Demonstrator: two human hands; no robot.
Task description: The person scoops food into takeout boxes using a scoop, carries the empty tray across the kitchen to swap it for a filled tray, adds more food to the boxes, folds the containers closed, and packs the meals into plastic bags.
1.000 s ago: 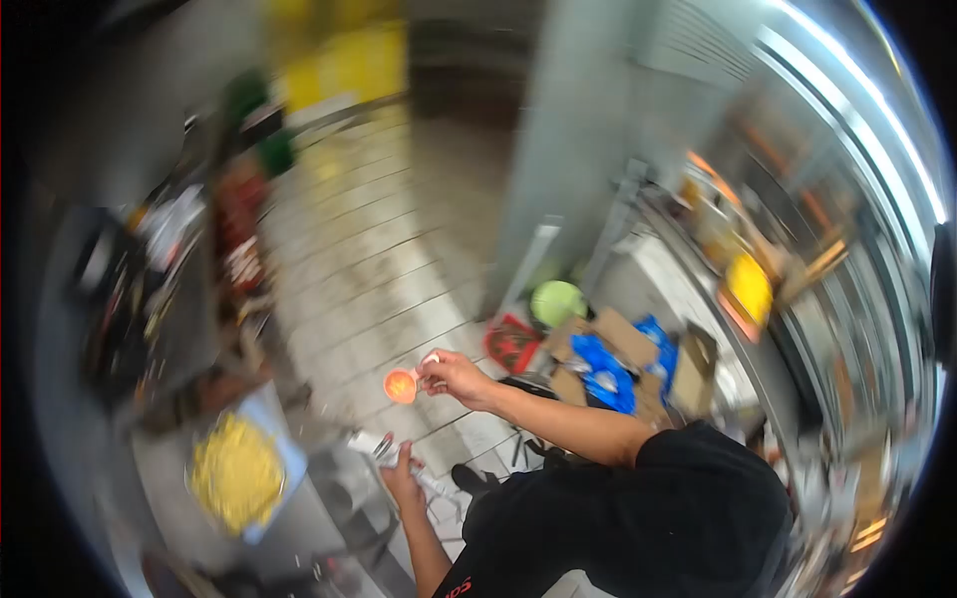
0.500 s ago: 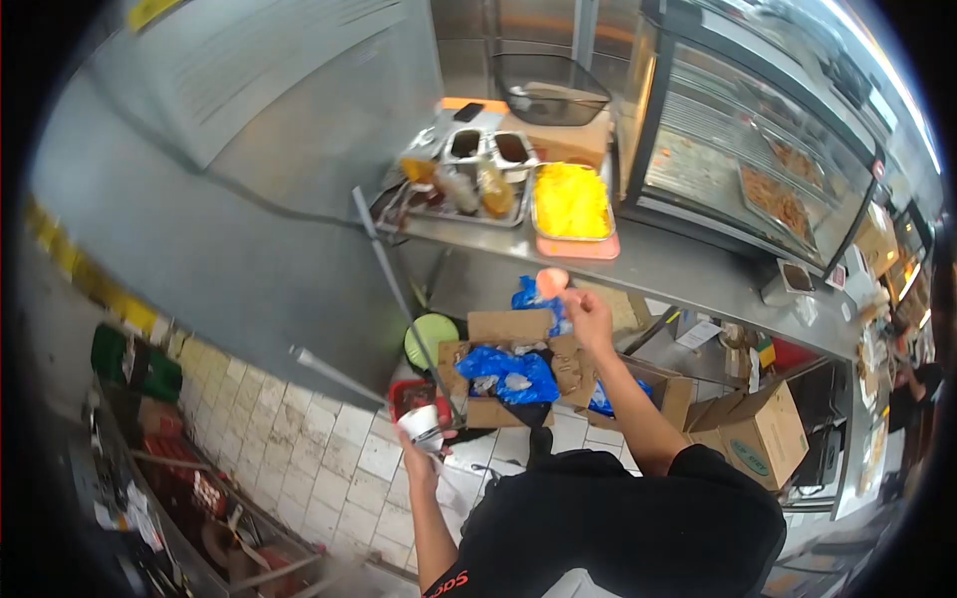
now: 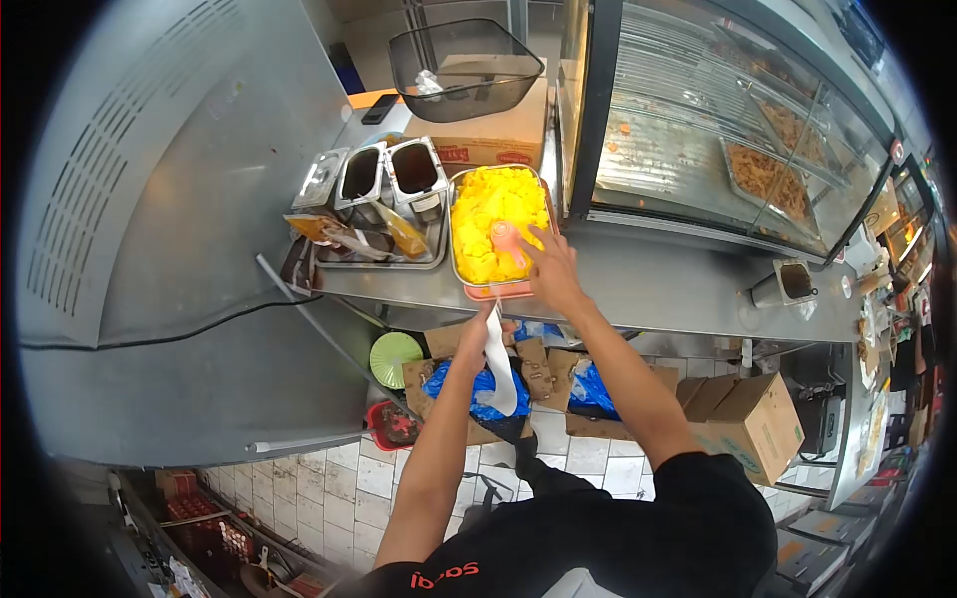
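Note:
Over the counter's front edge, my left hand [image 3: 473, 344] grips a long white paper strip [image 3: 501, 374] that hangs and curls downward. Whether a cup is also in that hand is hidden. My right hand [image 3: 554, 267] is at the right rim of a metal pan [image 3: 455, 261] heaped with yellow food [image 3: 485, 194] that looks like mash. Its fingers are spread beside a pink scoop [image 3: 506, 241], which lies on the food. The pan sits on a pink tray [image 3: 508, 292].
Left of the pan, a metal tray [image 3: 431, 261] bears sauce containers [image 3: 414, 169] and packets. Behind stand a cardboard box [image 3: 508, 120] and a dark mesh basket [image 3: 469, 65]. A glass display case [image 3: 678, 130] rises at right. Open boxes [image 3: 758, 434] are below the counter.
Both hands have come to the pan. The scoop, held in the air by my right hand before, now lies on the yellow food. The white cup seen in my left hand no longer shows.

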